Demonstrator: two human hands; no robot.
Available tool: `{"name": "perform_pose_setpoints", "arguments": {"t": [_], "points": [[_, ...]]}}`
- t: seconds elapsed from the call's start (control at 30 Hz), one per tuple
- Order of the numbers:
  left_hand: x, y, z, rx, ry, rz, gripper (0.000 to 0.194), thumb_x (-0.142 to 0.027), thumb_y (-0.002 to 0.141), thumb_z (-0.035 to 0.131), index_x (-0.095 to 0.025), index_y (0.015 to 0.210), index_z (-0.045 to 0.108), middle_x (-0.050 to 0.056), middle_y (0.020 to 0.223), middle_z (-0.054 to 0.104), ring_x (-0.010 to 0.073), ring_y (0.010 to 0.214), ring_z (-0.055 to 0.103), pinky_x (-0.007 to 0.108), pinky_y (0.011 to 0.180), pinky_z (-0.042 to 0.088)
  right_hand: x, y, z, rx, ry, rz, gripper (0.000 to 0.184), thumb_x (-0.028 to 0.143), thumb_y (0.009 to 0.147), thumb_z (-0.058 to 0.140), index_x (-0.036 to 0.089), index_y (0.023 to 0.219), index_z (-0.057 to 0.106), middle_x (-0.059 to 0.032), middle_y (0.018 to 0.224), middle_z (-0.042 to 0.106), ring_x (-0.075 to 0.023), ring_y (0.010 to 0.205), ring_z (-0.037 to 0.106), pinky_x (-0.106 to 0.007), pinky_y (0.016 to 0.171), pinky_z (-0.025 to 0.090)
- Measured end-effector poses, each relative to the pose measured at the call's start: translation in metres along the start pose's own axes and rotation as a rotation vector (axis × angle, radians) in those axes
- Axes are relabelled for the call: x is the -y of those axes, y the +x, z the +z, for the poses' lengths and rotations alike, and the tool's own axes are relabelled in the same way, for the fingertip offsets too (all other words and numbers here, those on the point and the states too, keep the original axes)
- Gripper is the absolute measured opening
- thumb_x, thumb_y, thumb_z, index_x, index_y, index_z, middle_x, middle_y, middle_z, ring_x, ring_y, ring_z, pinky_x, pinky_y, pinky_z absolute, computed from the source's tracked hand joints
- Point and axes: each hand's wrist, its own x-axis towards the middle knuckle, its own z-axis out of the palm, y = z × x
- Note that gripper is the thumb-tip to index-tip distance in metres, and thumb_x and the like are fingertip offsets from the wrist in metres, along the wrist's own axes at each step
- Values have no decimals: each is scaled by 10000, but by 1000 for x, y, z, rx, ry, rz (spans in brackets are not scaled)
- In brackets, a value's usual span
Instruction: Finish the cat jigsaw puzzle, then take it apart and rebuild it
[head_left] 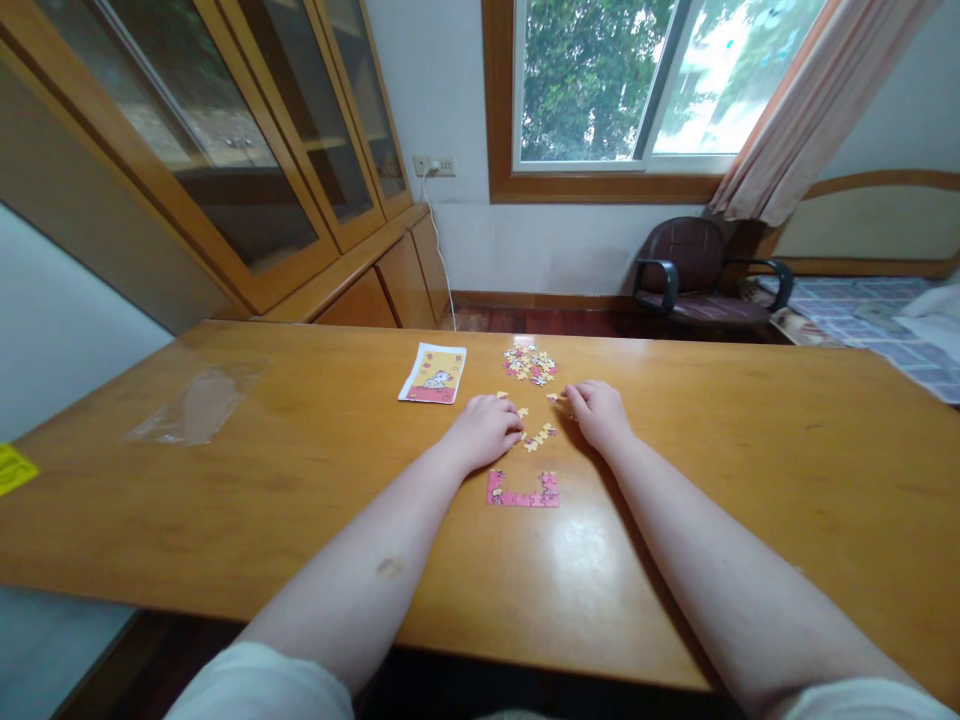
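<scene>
My left hand [484, 432] rests on the table with its fingers curled together. Its fingertips are beside a short joined strip of yellow puzzle pieces [538, 438], and anything under them is hidden. My right hand [598, 412] is closed in a pinch at a yellow puzzle piece [553, 397]. Nearer to me lies a joined U-shaped section of pink puzzle [523, 498], open on its far side. A loose heap of puzzle pieces [530, 364] sits beyond both hands. Left of the heap, a picture card [433, 374] shows a white animal on yellow and pink.
The wooden table [322, 520] spans the view. A clear plastic bag [202, 403] lies on its left part, and a yellow label [13, 468] is at the far left. Past the table stand a glass-door cabinet [390, 225], an armchair [684, 270] and a bed [862, 315].
</scene>
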Motion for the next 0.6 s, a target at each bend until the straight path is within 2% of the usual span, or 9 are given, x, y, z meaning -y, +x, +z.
{"name": "perform_pose_setpoints", "arguments": {"t": [0.13, 0.3, 0.47, 0.6], "points": [[-5, 4, -3, 50, 77, -27, 157, -286, 818, 588, -253, 879, 728, 52, 907, 687, 225, 905, 597, 358, 813, 426, 0, 1, 0, 9, -5, 47, 397, 351, 943, 378, 191, 817, 718, -96, 863, 701, -223, 880, 588, -315, 768, 369], [-16, 15, -11, 120, 197, 1, 129, -221, 807, 585, -185, 794, 708, 101, 889, 689, 247, 910, 614, 358, 791, 435, 0, 1, 0, 31, -15, 66, 393, 337, 953, 367, 188, 846, 714, -84, 900, 704, -205, 912, 586, -290, 784, 358], [-24, 36, -18, 251, 248, -66, 140, -245, 807, 577, -169, 861, 682, 108, 941, 687, 254, 907, 637, 355, 784, 461, 4, 2, 0, 92, -69, 57, 393, 339, 965, 357, 189, 882, 711, -71, 914, 698, -187, 918, 568, -270, 799, 339], [-24, 48, -9, 198, 189, -145, 173, -280, 844, 539, -186, 937, 651, 91, 1000, 673, 244, 925, 634, 346, 791, 472, 9, 1, -2, 162, -92, 21, 372, 347, 966, 373, 213, 943, 719, -67, 1005, 681, -185, 946, 539, -278, 822, 321]]}}
